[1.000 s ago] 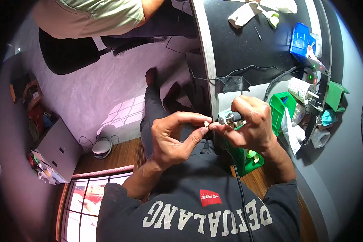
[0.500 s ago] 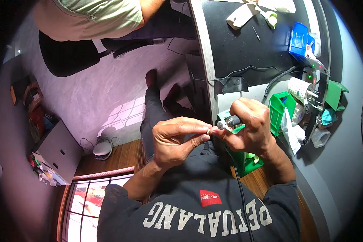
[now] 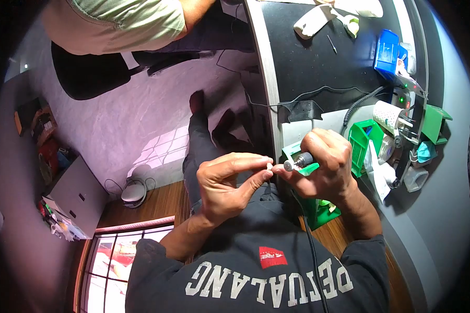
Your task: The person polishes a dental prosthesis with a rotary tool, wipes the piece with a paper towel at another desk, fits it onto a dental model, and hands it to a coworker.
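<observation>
A small white bit (image 3: 269, 166) is pinched in the tips of the left hand (image 3: 224, 182), just beside the edge of the desk (image 3: 308, 65). The grip is narrow, perhaps so that most of the bit is left bare. A tool (image 3: 303, 159) is held in the right hand (image 3: 326, 161), with its thumb put near the bit, likely to keep things steady. A green box (image 3: 357, 146) is seen at the desk's near end, and a person (image 3: 125, 23) to the desk's left.

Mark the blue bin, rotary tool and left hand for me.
Blue bin (image 3: 386, 56), head view, outer face.
Rotary tool (image 3: 303, 158), head view, dark collar.
Left hand (image 3: 222, 185), head view, middle of hand.
</observation>
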Action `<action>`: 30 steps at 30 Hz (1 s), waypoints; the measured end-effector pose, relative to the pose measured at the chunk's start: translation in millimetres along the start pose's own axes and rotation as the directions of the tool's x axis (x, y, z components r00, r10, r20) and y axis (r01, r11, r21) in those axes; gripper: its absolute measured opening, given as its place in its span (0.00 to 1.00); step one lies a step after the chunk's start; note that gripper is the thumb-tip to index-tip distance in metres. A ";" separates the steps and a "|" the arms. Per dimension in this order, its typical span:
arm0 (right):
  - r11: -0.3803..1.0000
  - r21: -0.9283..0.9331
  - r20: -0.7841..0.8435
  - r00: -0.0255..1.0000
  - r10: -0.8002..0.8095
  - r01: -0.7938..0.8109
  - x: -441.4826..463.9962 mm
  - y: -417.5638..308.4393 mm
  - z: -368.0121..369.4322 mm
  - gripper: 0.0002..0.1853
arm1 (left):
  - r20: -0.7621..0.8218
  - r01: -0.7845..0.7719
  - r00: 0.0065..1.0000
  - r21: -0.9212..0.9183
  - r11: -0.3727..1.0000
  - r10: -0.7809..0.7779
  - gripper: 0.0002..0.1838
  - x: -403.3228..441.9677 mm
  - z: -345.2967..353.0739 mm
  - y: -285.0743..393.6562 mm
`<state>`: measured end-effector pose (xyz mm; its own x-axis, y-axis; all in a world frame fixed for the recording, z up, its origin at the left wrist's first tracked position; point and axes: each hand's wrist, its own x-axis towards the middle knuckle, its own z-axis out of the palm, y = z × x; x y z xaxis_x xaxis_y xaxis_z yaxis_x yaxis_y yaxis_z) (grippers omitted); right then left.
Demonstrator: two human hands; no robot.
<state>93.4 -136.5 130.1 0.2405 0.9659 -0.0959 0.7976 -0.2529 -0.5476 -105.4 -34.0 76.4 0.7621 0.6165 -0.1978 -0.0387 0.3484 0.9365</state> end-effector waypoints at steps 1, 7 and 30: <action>1.000 0.024 0.003 1.000 0.006 -0.006 1.1 0.0 0.0 0.31 | -0.022 -0.005 1.000 -0.010 1.000 0.005 0.15 -0.4 1.1 0.8; 0.998 -0.042 0.134 0.990 0.044 -0.039 3.8 -4.7 -10.9 0.36 | -0.060 -0.132 0.989 0.061 0.989 0.135 0.24 -3.9 2.2 3.9; 0.989 -0.150 0.175 0.984 0.037 -0.010 11.1 -14.8 -9.1 0.31 | 0.060 -0.202 0.979 0.435 0.877 0.196 0.24 4.7 -2.7 27.3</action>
<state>89.3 -122.6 144.6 0.1690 0.9506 -0.2603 0.8691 -0.2683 -0.4155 -104.6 -19.7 100.2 0.7770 0.6294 0.0070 0.0933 -0.1261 0.9876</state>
